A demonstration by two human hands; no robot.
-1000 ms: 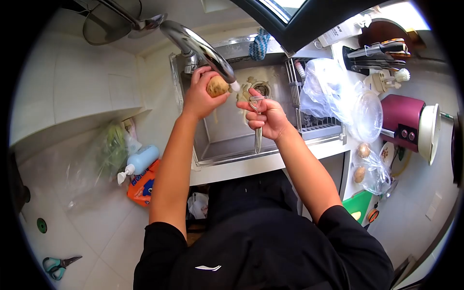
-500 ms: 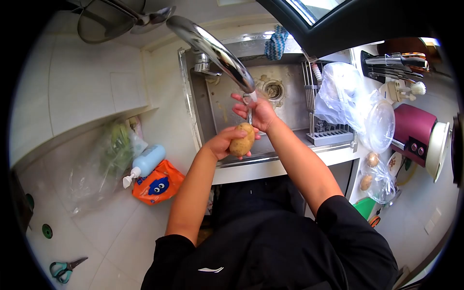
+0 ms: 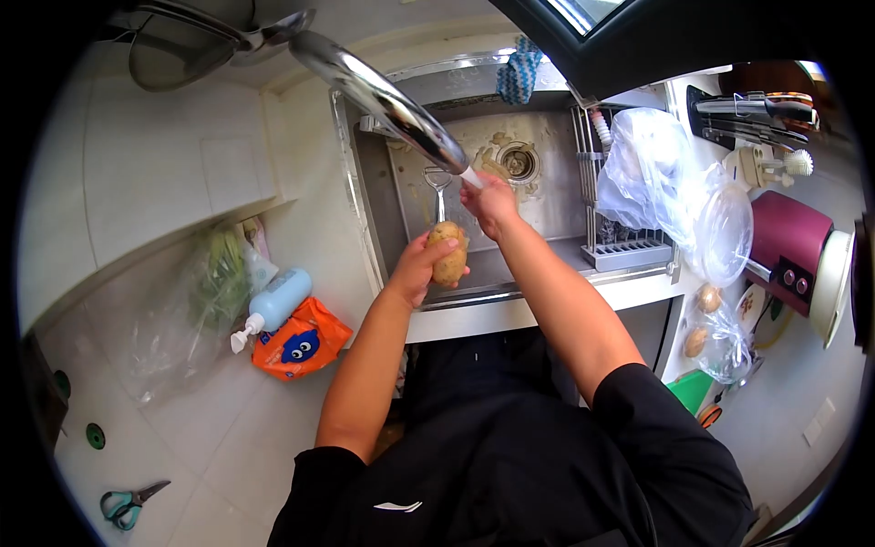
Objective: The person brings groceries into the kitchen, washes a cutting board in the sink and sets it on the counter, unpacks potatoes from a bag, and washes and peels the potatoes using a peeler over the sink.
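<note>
My left hand [image 3: 416, 266] is wrapped round a yellow-brown potato [image 3: 449, 253] over the near edge of the sink [image 3: 556, 223]. A metal peeler [image 3: 439, 193] sticks up beyond the potato, its forked head pointing away from me. The lower part of its handle is hidden behind the potato and hand. My right hand [image 3: 493, 204] is at the white tip of the chrome faucet [image 3: 387, 98], fingers curled in. What lies inside those fingers, if anything, is hidden. Peelings [image 3: 497, 164] lie around the drain [image 3: 519, 164].
To the right stand a dish rack [image 3: 629, 255], plastic bags [image 3: 647, 173], a knife holder [image 3: 711, 118] and a maroon appliance [image 3: 788, 237]. On the left are a blue pump bottle [image 3: 281, 299], an orange packet [image 3: 305, 342], bagged greens [image 3: 219, 273] and scissors [image 3: 130, 504].
My right hand has moved away from the potato toward the faucet tip, its fingers now curled. The potato has shifted slightly left, and the peeler's forked head now shows.
</note>
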